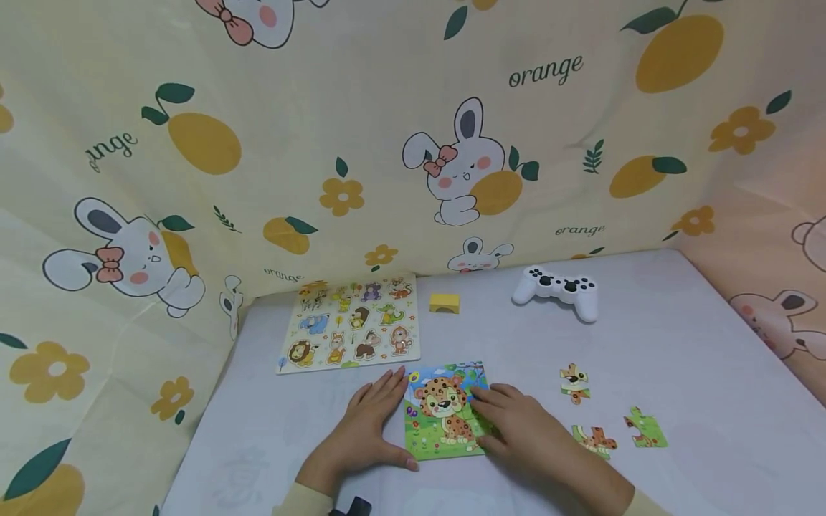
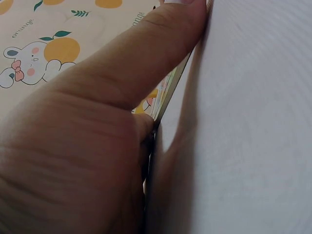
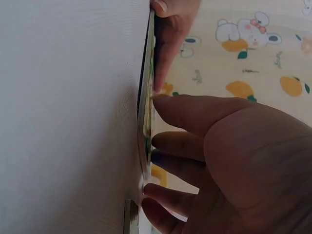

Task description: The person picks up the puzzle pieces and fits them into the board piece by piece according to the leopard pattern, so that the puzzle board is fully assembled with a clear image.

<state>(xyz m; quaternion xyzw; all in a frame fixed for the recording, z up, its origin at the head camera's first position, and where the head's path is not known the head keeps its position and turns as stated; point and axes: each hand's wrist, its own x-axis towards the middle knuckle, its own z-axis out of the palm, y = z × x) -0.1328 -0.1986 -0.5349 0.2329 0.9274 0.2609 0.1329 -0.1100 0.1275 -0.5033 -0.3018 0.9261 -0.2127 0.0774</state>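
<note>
A square leopard jigsaw puzzle (image 1: 445, 412) lies flat on the white table, green at its bottom and blue at its top. Along its left edge rests my left hand (image 1: 368, 430), fingers straight and thumb at the lower left corner; the thumb fills much of the left wrist view. My right hand (image 1: 532, 433) touches the puzzle's right side with thumb and fingertips, palm raised in the right wrist view, and hides part of that side. Loose jigsaw pieces lie to the right: one with a face (image 1: 574, 383), one with paws (image 1: 603, 438), one mostly green (image 1: 647, 428).
Behind the left hand lies a board of animal pictures (image 1: 351, 322). A small yellow block (image 1: 444, 304) and a white game controller (image 1: 558, 290) are near the back edge. Patterned cloth (image 1: 381, 143) hangs behind and at both sides of the table.
</note>
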